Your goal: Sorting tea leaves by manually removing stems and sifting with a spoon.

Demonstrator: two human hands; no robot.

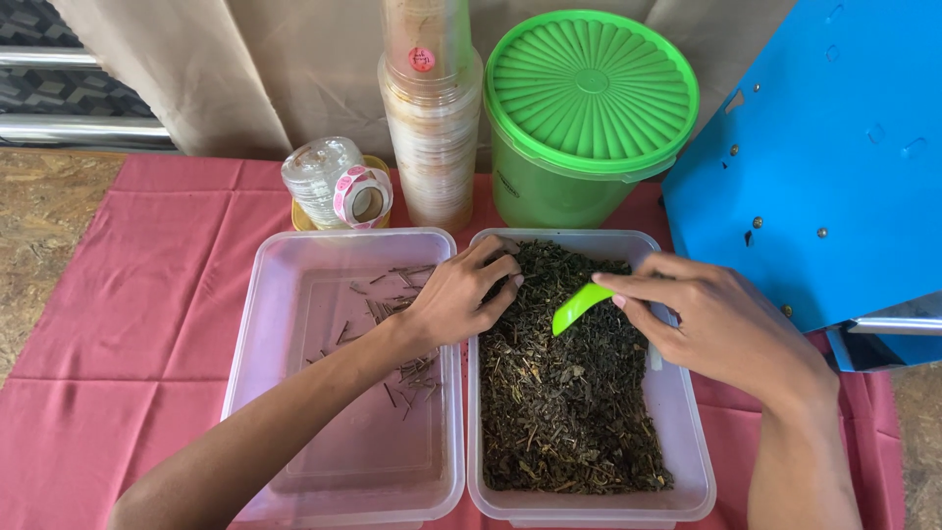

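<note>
Two clear plastic tubs sit side by side on a red cloth. The right tub is filled with dark dried leaves. The left tub holds only several thin dark stems. My left hand reaches over the wall between the tubs, fingers curled and pinching in the leaves at the far left corner of the right tub. My right hand holds a small bright green scoop between thumb and fingers, its tip down on the leaves.
A green lidded bucket stands behind the right tub. A tall stack of clear cups rises behind the tubs, with a sticker roll and lids beside it. A blue metal machine is at the right. Red cloth covers the table.
</note>
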